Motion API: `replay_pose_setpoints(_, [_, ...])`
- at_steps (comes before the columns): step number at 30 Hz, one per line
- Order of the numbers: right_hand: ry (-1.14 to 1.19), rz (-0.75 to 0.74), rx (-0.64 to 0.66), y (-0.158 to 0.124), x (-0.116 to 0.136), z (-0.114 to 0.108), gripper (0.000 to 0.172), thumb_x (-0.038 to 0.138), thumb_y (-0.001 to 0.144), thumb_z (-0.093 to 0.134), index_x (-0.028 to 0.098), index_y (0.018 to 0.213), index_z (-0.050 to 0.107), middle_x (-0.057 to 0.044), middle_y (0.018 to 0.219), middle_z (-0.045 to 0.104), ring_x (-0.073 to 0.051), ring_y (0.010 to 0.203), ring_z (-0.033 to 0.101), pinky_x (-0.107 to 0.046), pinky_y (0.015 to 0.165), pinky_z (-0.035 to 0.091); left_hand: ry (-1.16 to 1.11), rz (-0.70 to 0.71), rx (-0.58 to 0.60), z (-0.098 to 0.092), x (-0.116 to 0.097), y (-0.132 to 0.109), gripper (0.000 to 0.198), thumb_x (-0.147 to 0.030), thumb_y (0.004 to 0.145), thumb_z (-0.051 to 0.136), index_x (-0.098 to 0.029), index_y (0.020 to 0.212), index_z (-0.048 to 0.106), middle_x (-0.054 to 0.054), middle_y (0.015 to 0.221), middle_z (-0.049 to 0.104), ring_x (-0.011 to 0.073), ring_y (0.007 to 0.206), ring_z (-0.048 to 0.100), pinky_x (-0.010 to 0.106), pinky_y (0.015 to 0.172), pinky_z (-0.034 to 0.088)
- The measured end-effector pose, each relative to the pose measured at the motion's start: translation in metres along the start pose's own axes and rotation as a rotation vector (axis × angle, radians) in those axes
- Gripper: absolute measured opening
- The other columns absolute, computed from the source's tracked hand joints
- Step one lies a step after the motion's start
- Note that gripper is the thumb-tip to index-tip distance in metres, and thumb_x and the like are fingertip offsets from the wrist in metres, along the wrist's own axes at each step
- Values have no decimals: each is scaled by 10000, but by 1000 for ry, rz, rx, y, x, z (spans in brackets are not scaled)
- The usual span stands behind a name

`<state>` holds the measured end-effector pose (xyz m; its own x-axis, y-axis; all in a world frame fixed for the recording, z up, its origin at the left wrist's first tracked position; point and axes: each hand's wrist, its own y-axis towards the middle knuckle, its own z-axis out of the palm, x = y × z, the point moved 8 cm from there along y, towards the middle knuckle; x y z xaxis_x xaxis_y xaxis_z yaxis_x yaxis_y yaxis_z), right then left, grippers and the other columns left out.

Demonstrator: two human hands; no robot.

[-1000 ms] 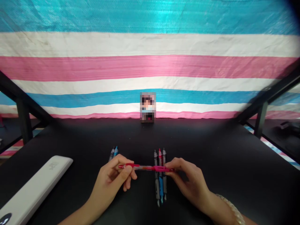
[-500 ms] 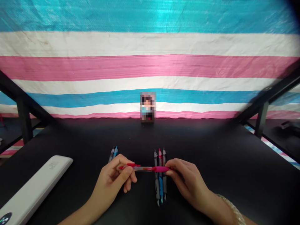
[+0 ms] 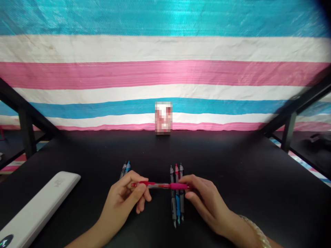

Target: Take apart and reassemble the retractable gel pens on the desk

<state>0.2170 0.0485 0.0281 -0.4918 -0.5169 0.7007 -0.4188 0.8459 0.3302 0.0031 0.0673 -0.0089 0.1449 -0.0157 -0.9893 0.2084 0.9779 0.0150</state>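
A retractable pen (image 3: 162, 186) with a clear barrel, red clip and pink rubber grip lies level between my two hands, above the table. My left hand (image 3: 129, 193) pinches its clip end between thumb and fingers. At the grip end is my right hand (image 3: 207, 199), its index finger over the pink rubber and its thumb just below, around the tip. Beneath the pen, several pens with grey and blue grips (image 3: 177, 206) lie side by side on the table. Behind my left hand the tops of other pens (image 3: 126, 167) show, one of them blue; their lower parts are hidden.
A white power bank (image 3: 43, 206) lies on the black table (image 3: 103, 148) at the left. A small blurred, pixelated upright object (image 3: 163, 119) stands at the back edge. Behind it hangs a striped tarp (image 3: 165, 72), with black metal bars (image 3: 284, 113) at both sides.
The fingers of my right hand have shifted on the grip end: the index finger reaches further left over the pink rubber and the thumb has loosened downward. My left hand stays nearly still.
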Motion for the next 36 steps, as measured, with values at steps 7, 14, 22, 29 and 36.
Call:
replay_pose_setpoints(7, [-15, -27, -133, -3, -5, -6, 86, 184, 1026, 478, 234, 999, 543, 7, 811, 606, -134, 646, 570, -239, 612, 459, -42, -49, -25, -3, 3, 6, 244, -418, 908, 700, -175, 900, 684, 5, 646, 698, 71, 428, 565, 147, 407, 439])
replay_pose_setpoints(14, [-46, -22, -122, -3, -4, -7, 114, 236, 1012, 538, 220, 1124, 550, -16, 846, 638, -150, 656, 582, -262, 621, 478, -41, -58, -38, -3, 2, 5, 249, -422, 899, 711, -173, 891, 687, 7, 639, 702, 76, 432, 569, 151, 410, 443])
replay_pose_setpoints(22, [-79, -49, -65, 0, 0, -5, 147, 243, 1040, 468, 200, 972, 590, -14, 758, 600, -156, 637, 555, -269, 583, 452, -50, -78, -41, -1, 0, 5, 274, -439, 879, 727, -168, 877, 690, 5, 621, 699, 80, 415, 561, 159, 399, 434])
replay_pose_setpoints(29, [-97, -61, -74, 1, 3, -6, 195, 219, 1039, 454, 200, 888, 575, -9, 718, 567, -157, 625, 534, -267, 571, 428, -57, -73, -17, -1, 4, 4, 262, -419, 896, 713, -159, 897, 685, 16, 631, 695, 87, 420, 565, 169, 396, 426])
replay_pose_setpoints(36, [-90, -50, -66, 0, 2, -5, 101, 213, 1021, 509, 197, 939, 566, -12, 755, 570, -154, 638, 523, -267, 584, 412, -55, -88, -11, -1, 4, 6, 255, -420, 907, 700, -166, 898, 684, 14, 637, 696, 79, 427, 563, 161, 403, 423])
